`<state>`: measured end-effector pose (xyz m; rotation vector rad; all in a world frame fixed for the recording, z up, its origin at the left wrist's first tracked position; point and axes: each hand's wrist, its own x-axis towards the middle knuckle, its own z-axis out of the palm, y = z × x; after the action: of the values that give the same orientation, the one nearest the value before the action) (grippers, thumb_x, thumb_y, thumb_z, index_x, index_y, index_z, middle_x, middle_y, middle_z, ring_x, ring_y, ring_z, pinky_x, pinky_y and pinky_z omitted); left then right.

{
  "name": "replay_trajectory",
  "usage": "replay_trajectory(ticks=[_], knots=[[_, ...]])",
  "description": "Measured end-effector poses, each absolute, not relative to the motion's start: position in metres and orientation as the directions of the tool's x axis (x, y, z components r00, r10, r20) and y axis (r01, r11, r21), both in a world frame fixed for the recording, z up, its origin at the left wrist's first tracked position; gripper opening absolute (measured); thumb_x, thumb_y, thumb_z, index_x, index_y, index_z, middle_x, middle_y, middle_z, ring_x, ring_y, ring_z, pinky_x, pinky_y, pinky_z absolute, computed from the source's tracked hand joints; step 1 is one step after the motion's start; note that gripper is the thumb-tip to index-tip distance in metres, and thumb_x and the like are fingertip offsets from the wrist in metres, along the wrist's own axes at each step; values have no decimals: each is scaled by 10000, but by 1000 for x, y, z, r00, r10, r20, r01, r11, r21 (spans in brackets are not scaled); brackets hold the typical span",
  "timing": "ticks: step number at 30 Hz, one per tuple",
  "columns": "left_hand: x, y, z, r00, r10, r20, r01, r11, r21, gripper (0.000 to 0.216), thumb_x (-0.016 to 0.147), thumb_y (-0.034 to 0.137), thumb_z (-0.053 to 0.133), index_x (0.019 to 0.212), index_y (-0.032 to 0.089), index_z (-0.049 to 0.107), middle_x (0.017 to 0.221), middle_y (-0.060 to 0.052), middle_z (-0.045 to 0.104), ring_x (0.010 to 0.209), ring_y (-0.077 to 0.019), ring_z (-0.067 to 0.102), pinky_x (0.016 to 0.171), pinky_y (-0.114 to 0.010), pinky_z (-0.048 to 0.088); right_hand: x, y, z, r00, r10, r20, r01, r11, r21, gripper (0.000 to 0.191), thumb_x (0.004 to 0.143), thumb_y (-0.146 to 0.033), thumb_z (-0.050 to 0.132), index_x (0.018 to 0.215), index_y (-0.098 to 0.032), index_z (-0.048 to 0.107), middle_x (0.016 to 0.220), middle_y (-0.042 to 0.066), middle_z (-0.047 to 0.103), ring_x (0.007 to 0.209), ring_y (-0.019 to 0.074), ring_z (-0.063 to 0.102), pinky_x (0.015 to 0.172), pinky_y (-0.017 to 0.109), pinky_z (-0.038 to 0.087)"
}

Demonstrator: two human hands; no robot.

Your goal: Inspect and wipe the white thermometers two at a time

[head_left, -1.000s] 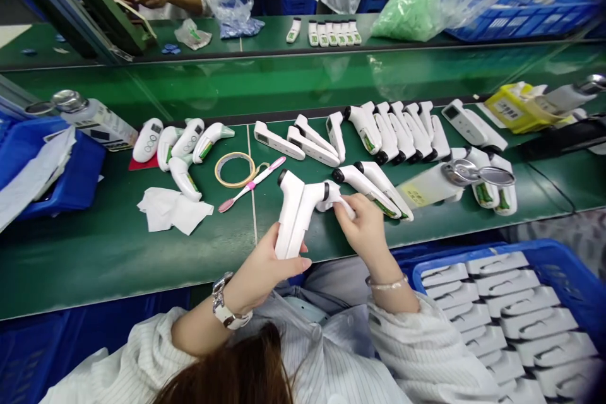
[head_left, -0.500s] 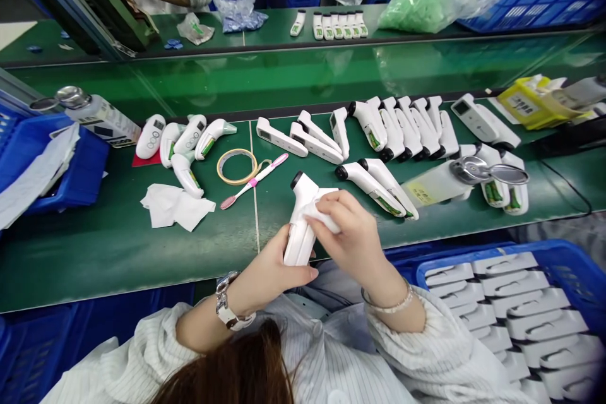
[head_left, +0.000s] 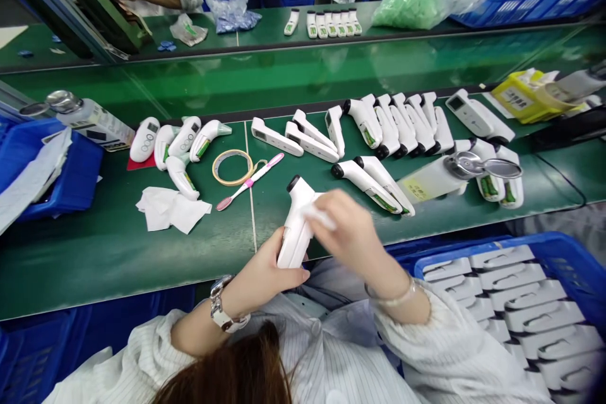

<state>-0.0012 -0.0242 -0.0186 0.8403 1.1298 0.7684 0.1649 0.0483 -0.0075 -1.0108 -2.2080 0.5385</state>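
Grip check: left hand (head_left: 265,271), fingers clamped round lower handle of white pistol-shaped plastic device (head_left: 296,227), held upright just above near edge of green worktop (head_left: 118,252), dark tip pointing far. Right hand (head_left: 350,233), fingers pinched together on small white wipe (head_left: 318,214), pressed against upper body of device; blurred, exact contact unclear. Risks, as judged: hold only low on handle, so chance of device twisting loose under hard push from wipe and dropping past worktop edge into lap. Possible elbow knock against blue plastic crate (head_left: 563,259), near right.
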Motion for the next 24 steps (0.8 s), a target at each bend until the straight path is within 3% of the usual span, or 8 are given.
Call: replay_trajectory(ticks=[2, 4, 8, 12, 18, 24], knots=[[-5, -24, -18, 255, 846, -467, -127, 508, 852, 361, 675, 192, 693, 981, 191, 501, 861, 7, 532, 699, -112, 456, 607, -242, 360, 174, 65, -11, -311, 856, 412, 672, 505, -541, 143, 858, -296, 537, 957, -195, 517, 859, 69, 598, 795, 223, 582, 699, 328, 465], [-12, -23, -17, 228, 857, -462, -163, 501, 850, 349, 670, 183, 696, 968, 183, 513, 861, 2, 533, 675, -98, 443, 594, -233, 348, 176, 84, -12, -258, 876, 408, 759, 445, -475, 206, 849, -326, 547, 992, -179, 521, 914, 98, 619, 858, 270, 576, 747, 383, 456], [-31, -28, -9, 122, 905, -408, -218, 425, 879, 307, 682, 172, 690, 937, 177, 518, 871, -4, 529, 652, -84, 431, 593, -229, 345, 144, 116, -12, -525, 753, 397, 639, 657, -401, 206, 887, -166, 435, 1058, -151, 549, 1111, 132, 594, 1051, 270, 521, 906, 408, 405], [-51, -40, 2, -4, 934, -356, -263, 343, 902, 303, 690, 178, 691, 943, 184, 524, 871, -1, 534, 642, -79, 435, 584, -226, 336, 83, 137, -27, -792, 542, 280, 433, 823, -369, 294, 839, -48, 429, 1060, -167, 583, 1087, 82, 612, 1005, 195, 551, 885, 315, 427], [-76, -48, 11, -156, 930, -332, -299, 275, 914, 305, 667, 181, 696, 920, 168, 528, 851, -12, 540, 608, -80, 420, 537, -236, 286, 57, 137, -39, -883, 424, 200, 364, 890, -275, 305, 799, -39, 447, 1035, -135, 613, 888, 99, 594, 811, 225, 553, 742, 363, 452], [-95, -40, 0, -199, 935, -294, -277, 234, 932, 309, 699, 151, 655, 975, 174, 517, 894, -15, 528, 638, -83, 430, 558, -232, 334, 84, 133, -36, -885, 431, 175, 382, 888, -254, 442, 776, -5, 395, 1179, -137, 518, 1048, 116, 534, 886, 217, 549, 742, 334, 477]])
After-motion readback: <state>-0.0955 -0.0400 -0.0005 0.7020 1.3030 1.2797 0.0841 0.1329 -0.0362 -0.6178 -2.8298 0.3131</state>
